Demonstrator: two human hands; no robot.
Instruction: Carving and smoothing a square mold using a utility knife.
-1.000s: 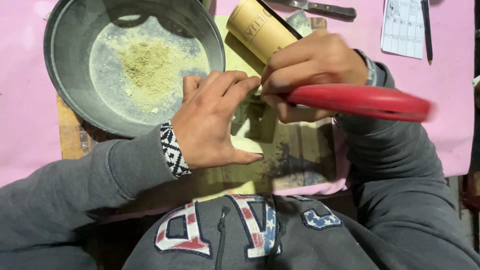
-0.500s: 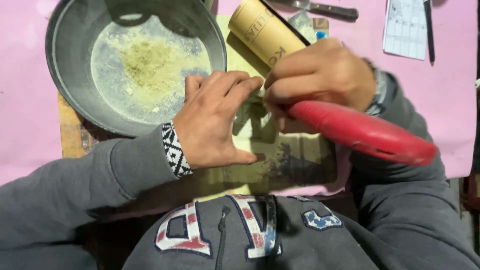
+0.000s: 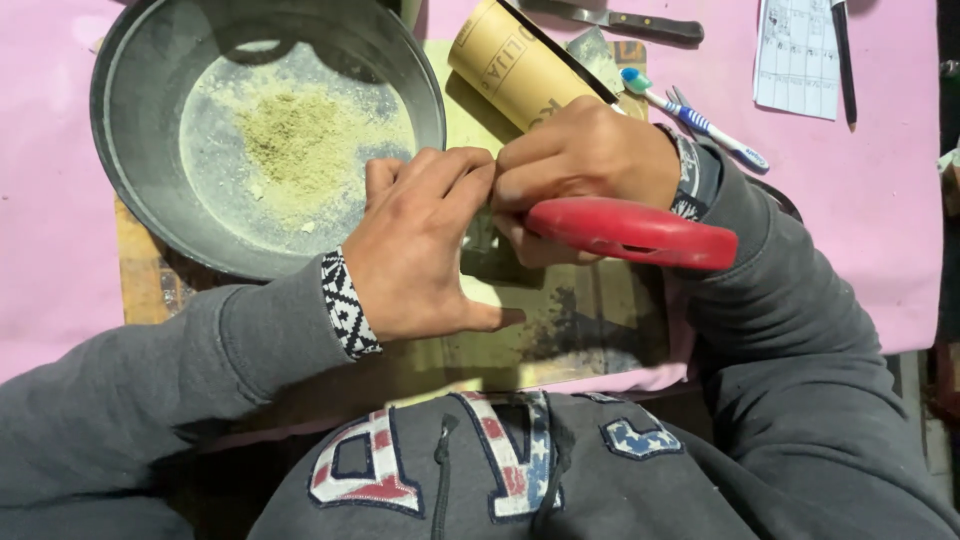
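Left hand (image 3: 425,250) presses flat, fingers spread, pinning a small piece that stays hidden under both hands. Right hand (image 3: 580,165) clenches a red-handled tool (image 3: 630,232) at 3 o'clock. A slip risks nicked fingertips. Metal pan (image 3: 130,190) of yellowish powder (image 3: 300,145) at 11 o'clock.

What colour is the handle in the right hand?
Red handle, in right hand; head view.

A pink-covered table (image 3: 880,230) carries a wooden board (image 3: 140,285) near centre, a knife (image 3: 625,18) far, and a toothbrush (image 3: 700,120) and paper sheet (image 3: 797,55) far right.
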